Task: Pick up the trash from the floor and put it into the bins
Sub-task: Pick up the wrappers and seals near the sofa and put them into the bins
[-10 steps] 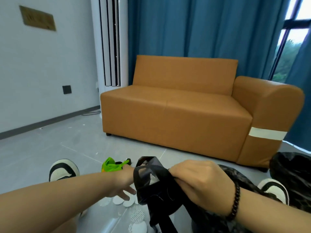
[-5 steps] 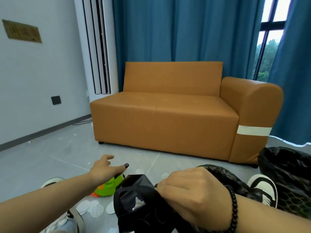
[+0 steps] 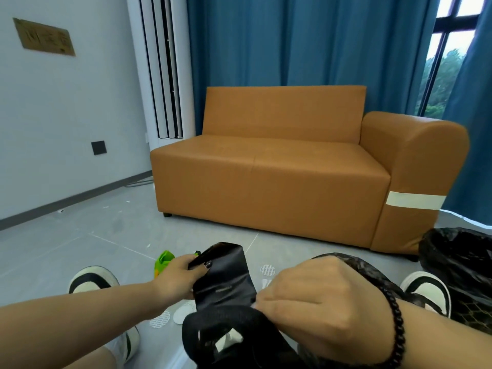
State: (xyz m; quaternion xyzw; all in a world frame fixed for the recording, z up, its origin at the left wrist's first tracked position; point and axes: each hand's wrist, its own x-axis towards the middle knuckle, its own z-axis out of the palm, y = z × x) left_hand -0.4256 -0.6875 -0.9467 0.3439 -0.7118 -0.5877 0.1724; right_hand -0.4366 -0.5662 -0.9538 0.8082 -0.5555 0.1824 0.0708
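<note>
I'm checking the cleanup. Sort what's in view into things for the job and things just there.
For the job: black bag, held by left hand and right hand; green wrapper; white discs; lined bin.

Just there: sofa; curtains; wall sign; shoes.

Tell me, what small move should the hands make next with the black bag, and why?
Probably pull the black bag open wider. The left hand pinches its upper edge, the right hand grips the other side, and the green wrapper lies on the floor.
</note>
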